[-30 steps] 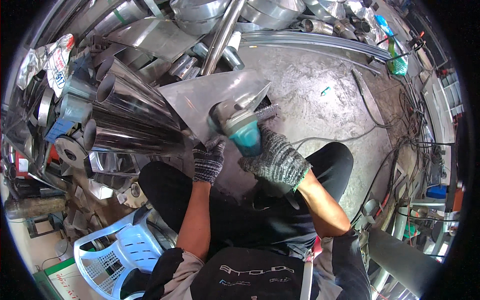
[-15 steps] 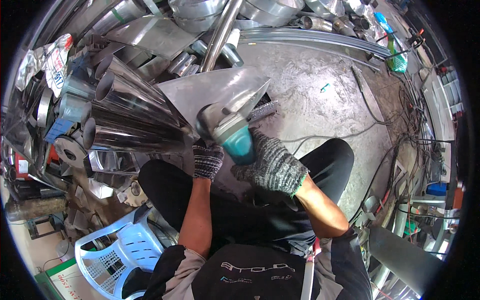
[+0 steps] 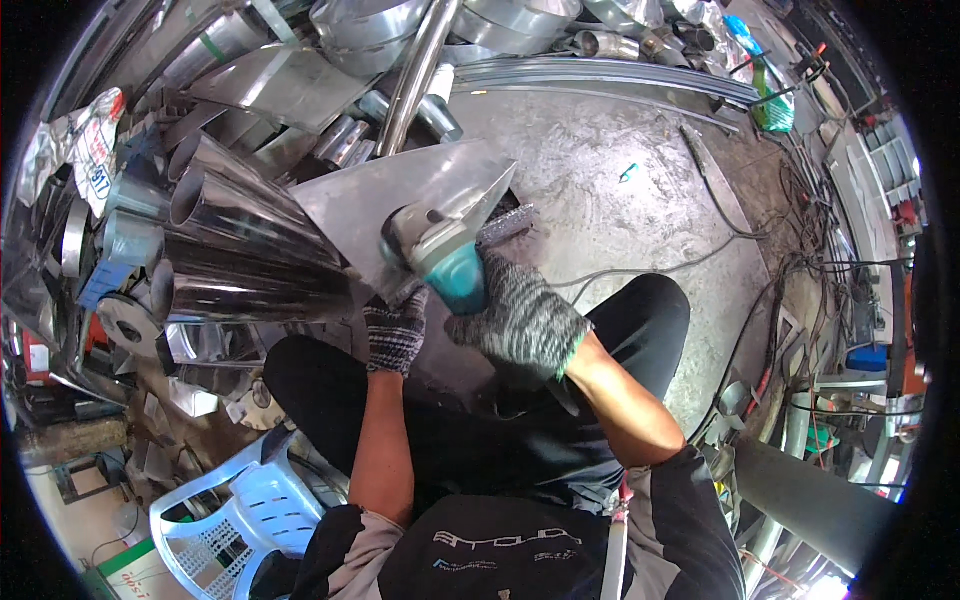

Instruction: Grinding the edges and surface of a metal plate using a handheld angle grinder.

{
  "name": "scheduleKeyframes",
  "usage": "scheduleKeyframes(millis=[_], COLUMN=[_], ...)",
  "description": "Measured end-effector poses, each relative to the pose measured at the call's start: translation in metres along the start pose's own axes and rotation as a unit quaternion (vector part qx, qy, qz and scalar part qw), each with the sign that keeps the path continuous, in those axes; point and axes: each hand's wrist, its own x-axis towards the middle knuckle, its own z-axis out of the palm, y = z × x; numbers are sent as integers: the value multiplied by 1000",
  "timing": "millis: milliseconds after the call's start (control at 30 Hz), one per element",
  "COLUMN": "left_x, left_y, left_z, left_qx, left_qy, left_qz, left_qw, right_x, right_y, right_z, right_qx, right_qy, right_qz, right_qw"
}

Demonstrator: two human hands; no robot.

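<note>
In my right hand (image 3: 528,318), gloved in grey and black knit, is a teal angle grinder (image 3: 458,277). Its round metal head and blurred disc lie over the lower part of a bent, pointed piece of sheet metal (image 3: 365,190); whether the disc touches the metal I cannot tell. My left hand (image 3: 396,335), in a matching glove, is closed at the sheet's near lower edge, just left of the grinder. The grinder hides part of the sheet, and the left fingertips are partly hidden. A perforated dark metal strip (image 3: 507,225) shows beyond the sheet's right side.
Shiny metal tubes (image 3: 262,215) lie stacked close on the left. Large metal rings (image 3: 515,22) and long strips (image 3: 600,75) are at the back. A black cable (image 3: 650,272) crosses the concrete floor (image 3: 570,150) on the right. A light-blue plastic chair (image 3: 270,505) stands at lower left.
The whole view has shifted slightly, so most things sit a little further left. The sheet is turned slightly beneath the grinder. Both hands keep their holds.
</note>
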Motion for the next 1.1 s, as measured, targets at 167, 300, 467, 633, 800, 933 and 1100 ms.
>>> scheduleKeyframes(millis=[167, 300, 467, 633, 800, 933, 1100], left_x=[-7, -16, -12, -17, 0, 1, -3], left_y=[24, 62, 32, 66, 14, 21, 91], left_z=[-21, -8, -23, -12, -25, -10, -26], left_qx=[129, 175, 245, 211, 175, 138, 434], left_qy=[63, 59, 90, -1, 38, 107, 218], left_qz=[-6, 4, -2, -15, 52, 0, -85], left_qw=[990, 983, 965, 977, 982, 985, 870], right_x=[43, 77, 140, 182, 191, 183, 154], right_y=[18, 73, 127, 196, 214, 247, 206], right_z=[-34, -67, -93, -105, -97, -90, -86], right_qx=[7, -47, -77, -48, 48, 212, 548], right_qy=[0, 35, 37, 95, 160, 266, 241], right_qz=[21, 83, 124, 158, 192, 208, 206], right_qw=[1000, 995, 989, 982, 967, 917, 774])
